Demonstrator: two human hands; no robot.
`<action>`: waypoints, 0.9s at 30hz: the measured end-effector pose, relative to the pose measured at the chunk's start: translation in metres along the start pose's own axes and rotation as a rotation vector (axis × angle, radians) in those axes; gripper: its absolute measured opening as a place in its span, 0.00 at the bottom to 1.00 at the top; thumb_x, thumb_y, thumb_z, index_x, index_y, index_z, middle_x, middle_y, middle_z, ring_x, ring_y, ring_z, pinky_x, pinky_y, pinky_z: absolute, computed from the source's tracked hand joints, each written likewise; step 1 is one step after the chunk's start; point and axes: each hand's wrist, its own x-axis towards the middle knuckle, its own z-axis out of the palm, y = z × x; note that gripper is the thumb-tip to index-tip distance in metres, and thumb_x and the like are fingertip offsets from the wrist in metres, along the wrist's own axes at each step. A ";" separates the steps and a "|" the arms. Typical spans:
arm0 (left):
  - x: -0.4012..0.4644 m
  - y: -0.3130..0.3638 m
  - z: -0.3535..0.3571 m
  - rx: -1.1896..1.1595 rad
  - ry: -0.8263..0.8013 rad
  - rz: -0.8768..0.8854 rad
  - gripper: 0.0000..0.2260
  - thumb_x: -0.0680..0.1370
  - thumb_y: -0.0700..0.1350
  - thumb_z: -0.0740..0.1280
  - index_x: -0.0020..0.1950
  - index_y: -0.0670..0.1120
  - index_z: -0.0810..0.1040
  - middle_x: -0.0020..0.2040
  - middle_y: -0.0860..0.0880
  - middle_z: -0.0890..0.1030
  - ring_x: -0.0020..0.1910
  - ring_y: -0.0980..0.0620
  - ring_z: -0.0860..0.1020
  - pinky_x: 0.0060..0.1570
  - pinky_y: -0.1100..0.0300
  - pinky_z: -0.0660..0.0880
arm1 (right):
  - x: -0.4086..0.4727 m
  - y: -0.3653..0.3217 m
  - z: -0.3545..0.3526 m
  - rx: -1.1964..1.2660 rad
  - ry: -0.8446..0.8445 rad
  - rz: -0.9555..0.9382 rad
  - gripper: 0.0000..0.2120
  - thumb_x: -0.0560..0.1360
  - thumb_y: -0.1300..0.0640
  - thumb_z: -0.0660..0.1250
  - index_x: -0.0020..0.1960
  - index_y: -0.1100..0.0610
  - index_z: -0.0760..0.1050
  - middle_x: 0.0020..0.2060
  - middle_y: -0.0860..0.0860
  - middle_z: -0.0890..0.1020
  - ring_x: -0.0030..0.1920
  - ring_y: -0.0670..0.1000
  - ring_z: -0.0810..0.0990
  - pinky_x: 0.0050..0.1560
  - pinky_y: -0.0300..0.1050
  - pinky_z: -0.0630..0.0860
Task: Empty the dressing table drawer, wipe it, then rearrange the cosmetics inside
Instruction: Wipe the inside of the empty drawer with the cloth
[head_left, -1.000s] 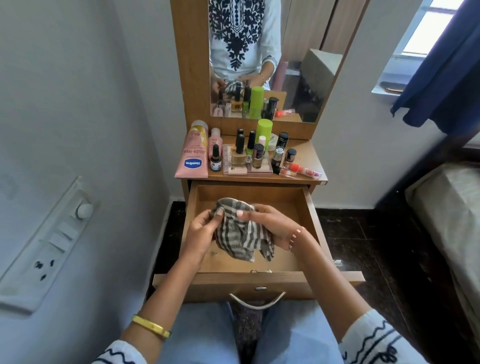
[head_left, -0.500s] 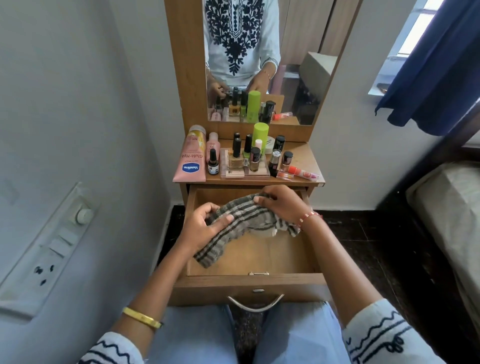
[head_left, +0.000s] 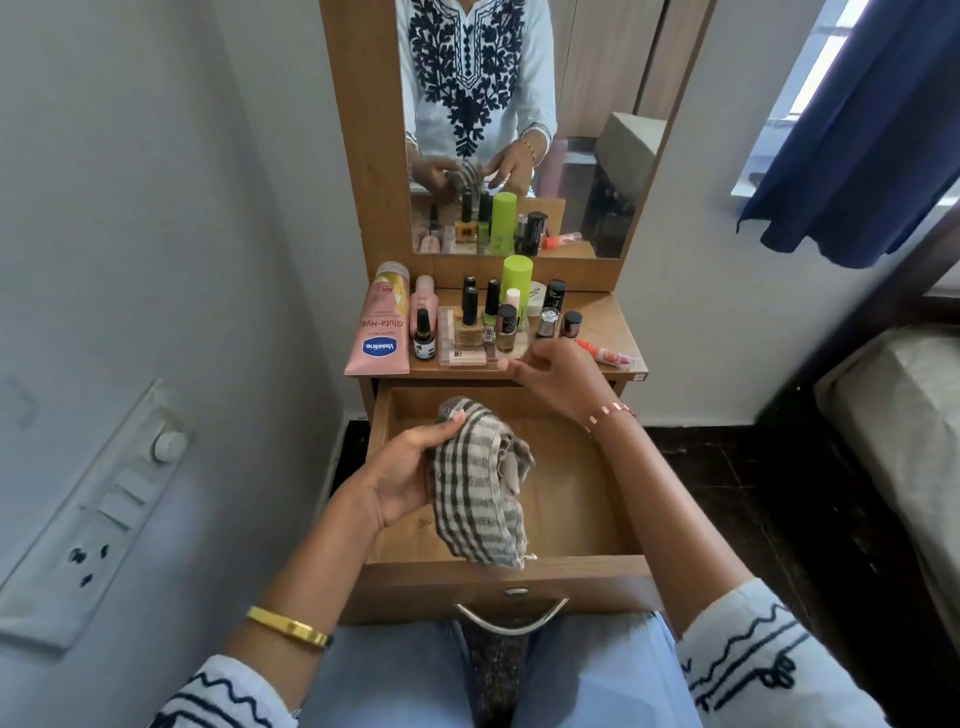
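Gripping the crumpled grey-and-white striped cloth, left hand; right hand fingers loosely curled, empty.

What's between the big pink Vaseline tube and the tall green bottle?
In the head view, a small pink bottle and dark-capped nail polish bottles stand between the Vaseline tube and the green bottle.

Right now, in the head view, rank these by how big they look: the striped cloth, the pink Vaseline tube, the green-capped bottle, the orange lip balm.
1. striped cloth (nearest the camera)
2. pink Vaseline tube
3. green-capped bottle
4. orange lip balm, partly hidden by the right hand
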 end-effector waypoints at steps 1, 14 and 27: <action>0.001 -0.001 0.001 -0.018 0.028 -0.011 0.18 0.68 0.52 0.67 0.51 0.41 0.80 0.48 0.42 0.83 0.47 0.46 0.81 0.52 0.50 0.74 | -0.005 0.005 0.001 0.023 0.009 0.048 0.20 0.74 0.44 0.64 0.33 0.59 0.71 0.24 0.48 0.71 0.25 0.48 0.68 0.29 0.36 0.67; 0.003 -0.003 0.014 -0.056 0.148 0.041 0.22 0.70 0.58 0.63 0.56 0.45 0.78 0.54 0.44 0.82 0.54 0.47 0.79 0.56 0.50 0.73 | -0.033 0.002 0.031 0.446 -0.318 0.383 0.29 0.70 0.31 0.54 0.44 0.57 0.75 0.38 0.53 0.80 0.39 0.48 0.79 0.49 0.45 0.78; 0.000 0.013 0.012 0.531 0.577 0.432 0.08 0.73 0.50 0.68 0.50 0.50 0.80 0.49 0.54 0.80 0.49 0.57 0.77 0.49 0.67 0.74 | -0.037 -0.009 0.035 0.387 -0.063 0.220 0.22 0.71 0.49 0.70 0.50 0.69 0.77 0.45 0.65 0.81 0.45 0.63 0.79 0.44 0.47 0.75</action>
